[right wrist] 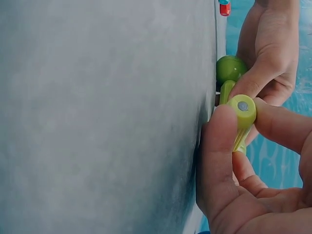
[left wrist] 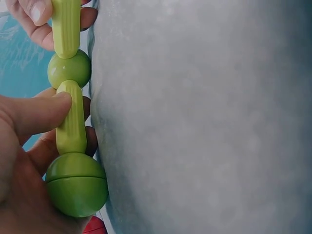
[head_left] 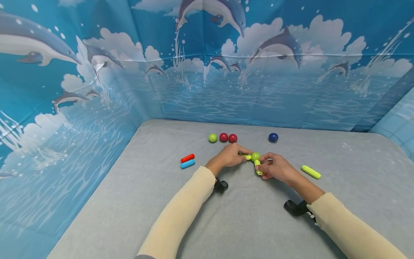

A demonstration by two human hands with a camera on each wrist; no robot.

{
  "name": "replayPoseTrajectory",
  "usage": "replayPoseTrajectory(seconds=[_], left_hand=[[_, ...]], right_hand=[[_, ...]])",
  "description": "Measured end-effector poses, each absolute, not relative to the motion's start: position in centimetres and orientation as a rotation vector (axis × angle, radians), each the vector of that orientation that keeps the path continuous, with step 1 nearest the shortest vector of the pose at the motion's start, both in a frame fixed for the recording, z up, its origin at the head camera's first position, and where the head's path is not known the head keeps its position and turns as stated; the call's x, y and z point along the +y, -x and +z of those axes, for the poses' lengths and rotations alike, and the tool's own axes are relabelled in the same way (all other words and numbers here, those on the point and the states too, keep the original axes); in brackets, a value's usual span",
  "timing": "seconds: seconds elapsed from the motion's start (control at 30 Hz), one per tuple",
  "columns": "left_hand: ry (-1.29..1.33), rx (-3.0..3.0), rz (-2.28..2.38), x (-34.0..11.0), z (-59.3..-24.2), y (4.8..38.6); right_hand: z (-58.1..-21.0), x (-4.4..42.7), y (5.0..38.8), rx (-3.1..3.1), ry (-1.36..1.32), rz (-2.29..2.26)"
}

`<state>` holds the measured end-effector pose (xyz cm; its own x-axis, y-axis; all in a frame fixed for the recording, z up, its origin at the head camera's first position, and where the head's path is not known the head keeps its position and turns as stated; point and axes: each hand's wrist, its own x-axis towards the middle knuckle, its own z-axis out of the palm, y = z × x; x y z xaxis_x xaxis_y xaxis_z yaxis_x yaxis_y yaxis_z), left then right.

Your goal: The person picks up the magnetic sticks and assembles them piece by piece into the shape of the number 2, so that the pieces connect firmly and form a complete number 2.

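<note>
My left hand [head_left: 229,155] pinches a yellow-green rod [left wrist: 72,122] between thumb and fingers. At one end of this rod is a green ball [head_left: 255,157], at the other a second green ball [left wrist: 76,185] with a seam, lying by the left palm and hidden in the head view. From the first ball another yellow-green rod [head_left: 258,167] extends at an angle, and my right hand [head_left: 277,167] pinches it with thumb and fingertips. Its free end shows a grey round spot [right wrist: 243,106] facing the right wrist camera.
On the grey-covered table [head_left: 255,223] lie a green ball [head_left: 212,138], red balls [head_left: 223,137] and a dark blue ball [head_left: 273,137] toward the back. A red rod [head_left: 187,158] and a blue rod [head_left: 187,164] lie left; a loose yellow-green rod [head_left: 311,172] lies right.
</note>
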<state>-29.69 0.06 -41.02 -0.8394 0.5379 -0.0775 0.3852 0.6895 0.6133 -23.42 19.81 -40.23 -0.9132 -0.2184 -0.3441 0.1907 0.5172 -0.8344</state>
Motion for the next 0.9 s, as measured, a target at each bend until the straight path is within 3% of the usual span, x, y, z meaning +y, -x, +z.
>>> replayPoseTrajectory(seconds=[0.4,0.9], left_hand=[[-0.707,2.644,0.895,0.2,-41.0,29.6],[-0.682,2.627,0.894,0.2,-41.0,29.6]], right_hand=[[-39.1,21.3,23.8,2.467,0.087,-1.211],[-38.1,24.6,27.0,2.699,0.086,-1.041]])
